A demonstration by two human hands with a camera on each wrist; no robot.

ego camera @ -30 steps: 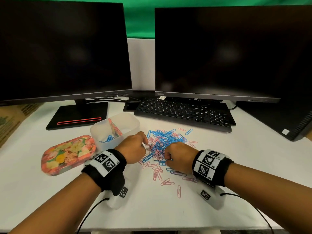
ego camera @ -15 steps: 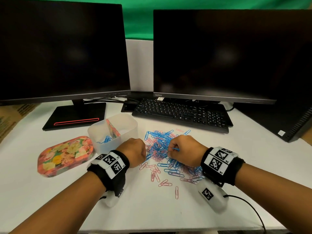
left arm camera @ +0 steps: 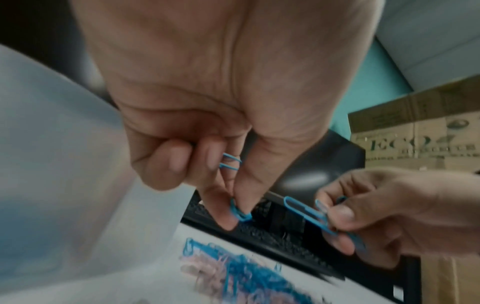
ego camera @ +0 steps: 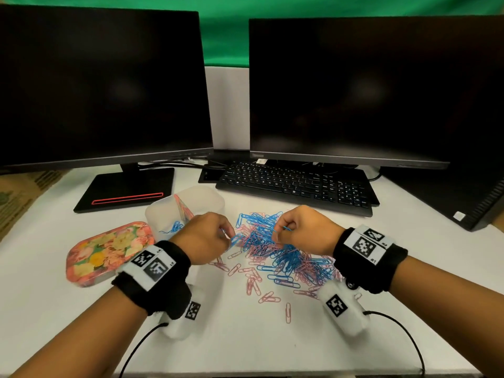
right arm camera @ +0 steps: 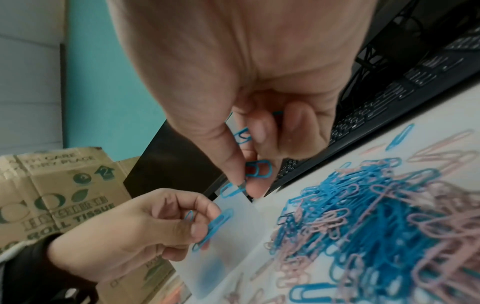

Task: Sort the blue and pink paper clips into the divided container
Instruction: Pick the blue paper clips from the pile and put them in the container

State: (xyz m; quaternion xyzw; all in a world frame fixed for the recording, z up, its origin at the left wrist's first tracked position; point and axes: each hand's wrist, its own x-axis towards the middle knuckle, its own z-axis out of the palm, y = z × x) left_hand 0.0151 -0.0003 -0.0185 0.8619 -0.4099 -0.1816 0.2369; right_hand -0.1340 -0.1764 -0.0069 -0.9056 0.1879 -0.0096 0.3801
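A pile of blue and pink paper clips (ego camera: 275, 249) lies spread on the white table (ego camera: 245, 336). Left of it stands the translucent divided container (ego camera: 210, 199), with blue clips (ego camera: 174, 227) in its near compartment and pink ones against the divider. My left hand (ego camera: 227, 236) hovers between container and pile; thumb and forefinger pinch a blue clip (left arm camera: 240, 211), and more blue clips (left arm camera: 230, 162) sit tucked under the curled fingers. My right hand (ego camera: 278, 233) is raised over the pile and pinches several blue clips (right arm camera: 257, 168).
A flowered tin (ego camera: 106, 252) lies left of the container. A black keyboard (ego camera: 294, 186), a monitor base (ego camera: 128, 189) and two dark monitors stand behind. A computer tower (ego camera: 477, 195) is at the right, a cardboard box (ego camera: 21, 192) at the left.
Both hands have lifted off the pile with blue clips pinched. The right hand moved from the pile's near side up to its far side, closer to the left hand.
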